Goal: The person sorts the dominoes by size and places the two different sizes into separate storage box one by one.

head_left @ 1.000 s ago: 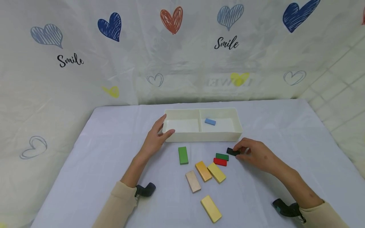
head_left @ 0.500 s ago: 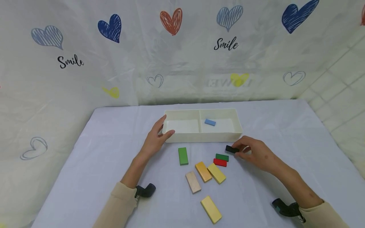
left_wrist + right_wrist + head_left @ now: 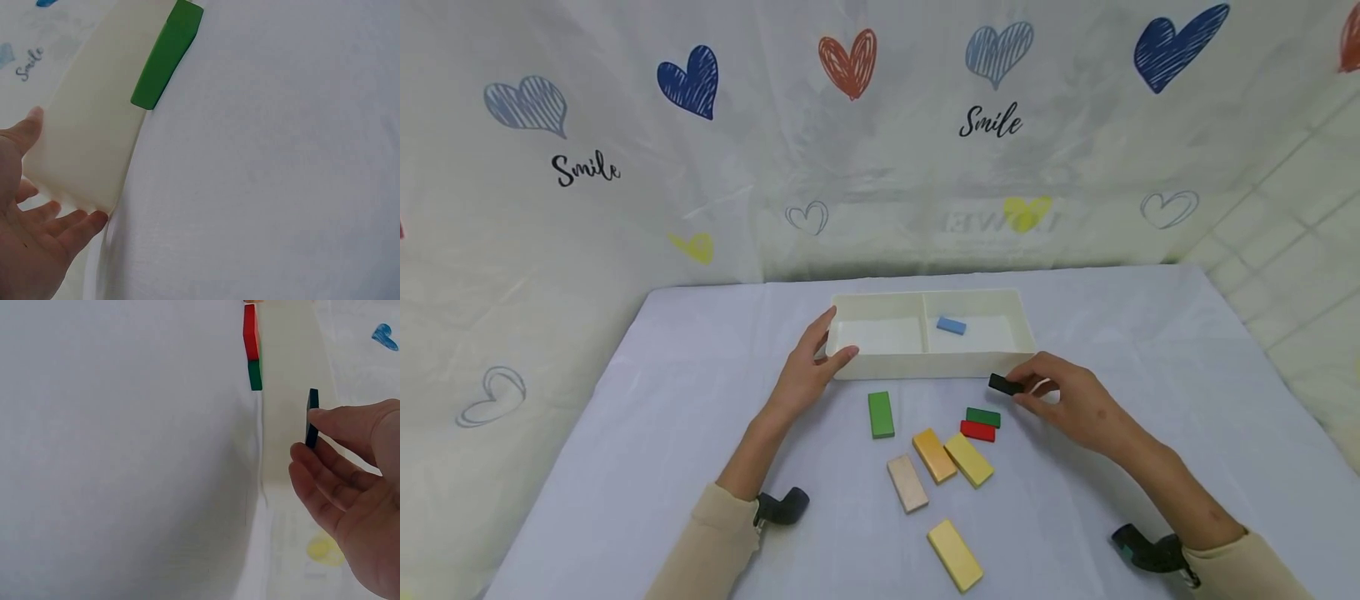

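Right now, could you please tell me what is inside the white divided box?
A blue block lies in the right compartment, the only block visible inside. The front wall hides anything close behind it.

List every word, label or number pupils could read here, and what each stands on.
"Smile": backdrop, left side.
"Smile": backdrop, right of centre.
Reversed lettering beside the yellow heart: too faint to read surely.
Black block, white box: no readable text.

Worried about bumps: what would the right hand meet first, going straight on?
Likely the white box, at its front wall, the black block leading; the height of the right hand is unclear.
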